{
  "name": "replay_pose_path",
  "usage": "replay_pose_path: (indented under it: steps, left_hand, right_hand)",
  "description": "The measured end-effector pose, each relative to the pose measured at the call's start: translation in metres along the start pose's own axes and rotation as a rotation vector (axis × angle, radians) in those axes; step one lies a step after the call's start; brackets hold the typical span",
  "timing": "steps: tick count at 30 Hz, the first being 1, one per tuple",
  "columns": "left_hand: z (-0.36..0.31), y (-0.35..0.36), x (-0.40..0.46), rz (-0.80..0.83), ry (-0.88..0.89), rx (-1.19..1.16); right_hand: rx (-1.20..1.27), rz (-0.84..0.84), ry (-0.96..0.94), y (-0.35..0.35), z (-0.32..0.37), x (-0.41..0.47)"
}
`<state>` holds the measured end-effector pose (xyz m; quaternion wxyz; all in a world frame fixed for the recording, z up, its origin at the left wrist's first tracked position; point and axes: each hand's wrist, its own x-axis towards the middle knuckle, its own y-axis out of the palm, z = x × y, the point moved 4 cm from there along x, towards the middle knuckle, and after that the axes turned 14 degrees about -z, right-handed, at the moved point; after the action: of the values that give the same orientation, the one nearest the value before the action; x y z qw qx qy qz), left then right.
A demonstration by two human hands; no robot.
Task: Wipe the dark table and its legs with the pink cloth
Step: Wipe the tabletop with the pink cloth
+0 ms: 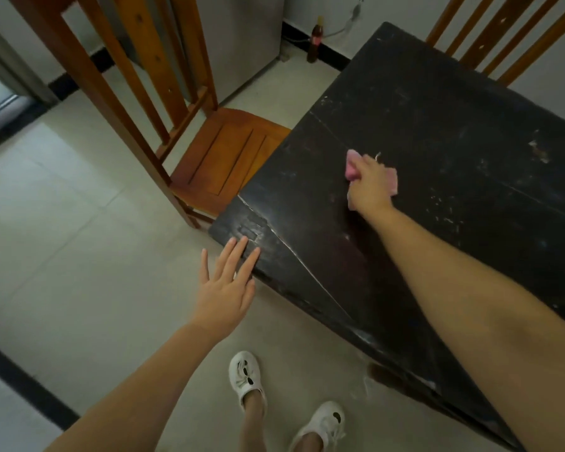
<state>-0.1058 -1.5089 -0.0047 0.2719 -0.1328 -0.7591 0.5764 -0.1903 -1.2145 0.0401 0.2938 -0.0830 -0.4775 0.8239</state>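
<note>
The dark table fills the right half of the view, its worn black top scratched and flecked with pale marks. My right hand presses the pink cloth flat on the tabletop near its left side; the cloth shows on both sides of the hand. My left hand is open with fingers spread, its fingertips resting on the table's near left corner. The table legs are mostly hidden under the top.
An orange wooden chair stands against the table's left edge. Another chair back rises behind the far side. A brown bottle stands by the wall beside a grey cabinet. My feet in white shoes stand on pale floor tiles.
</note>
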Motion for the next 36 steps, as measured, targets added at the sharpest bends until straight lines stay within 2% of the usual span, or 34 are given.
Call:
replay_pose_path:
  steps: [3,6,8,10,11,13,15,19,21,23,26,29,31,33,35,36]
  left_hand:
    - [0.008,0.0,-0.003,-0.01,-0.033,-0.036]
    - [0.022,-0.004,-0.003,-0.014,-0.147,-0.13]
    - [0.032,-0.008,-0.001,-0.024,-0.207,-0.214]
    - [0.038,-0.013,0.005,-0.054,-0.268,-0.307]
    - [0.039,-0.015,0.008,-0.073,-0.298,-0.364]
    - [0.039,-0.022,0.011,-0.094,-0.39,-0.481]
    - [0.037,-0.029,0.016,-0.141,-0.485,-0.581]
    - [0.035,-0.038,0.03,-0.219,-0.658,-0.708]
    - [0.032,-0.041,0.037,-0.23,-0.594,-0.641]
    - [0.018,-0.043,0.042,-0.215,-0.411,-0.538]
    - [-0.03,-0.029,0.041,-0.094,-0.061,-0.427]
    - [-0.09,-0.008,0.028,0.05,0.126,-0.378]
    - [-0.121,0.002,0.021,0.099,0.131,-0.35]
    - [-0.139,0.006,0.019,0.095,0.051,-0.341]
    - [-0.143,0.009,0.019,0.057,-0.023,-0.335]
    - [-0.144,0.009,0.02,0.036,-0.031,-0.329]
  right_hand:
    - [0.036,-0.032,-0.375,0.031,0.045,-0.079]
    - [0.191,0.293,-0.546,0.032,0.077,-0.172]
    - [0.307,0.338,-0.492,0.015,0.084,-0.174]
    - [0.436,0.176,-0.231,-0.003,0.092,-0.12]
    - [0.41,0.096,-0.138,-0.005,0.092,-0.087]
    - [0.211,0.061,-0.055,0.008,0.087,-0.032]
    - [0.05,0.093,-0.122,0.035,0.093,-0.02]
    - [0.058,0.157,-0.556,0.066,0.13,-0.11]
    - [0.036,0.185,-0.627,0.057,0.11,-0.159]
    - [-0.007,0.119,-0.458,0.028,0.052,-0.189]
    - [-0.147,-0.007,-0.197,-0.028,-0.048,-0.24]
    - [-0.127,-0.062,-0.098,-0.078,-0.112,-0.291]
    - [-0.078,-0.153,-0.01,-0.108,-0.134,-0.298]
    - [-0.157,-0.23,0.077,-0.117,-0.133,-0.277]
    - [-0.033,-0.294,0.071,-0.103,-0.102,-0.25]
    - [-0.007,-0.278,0.005,-0.088,-0.081,-0.243]
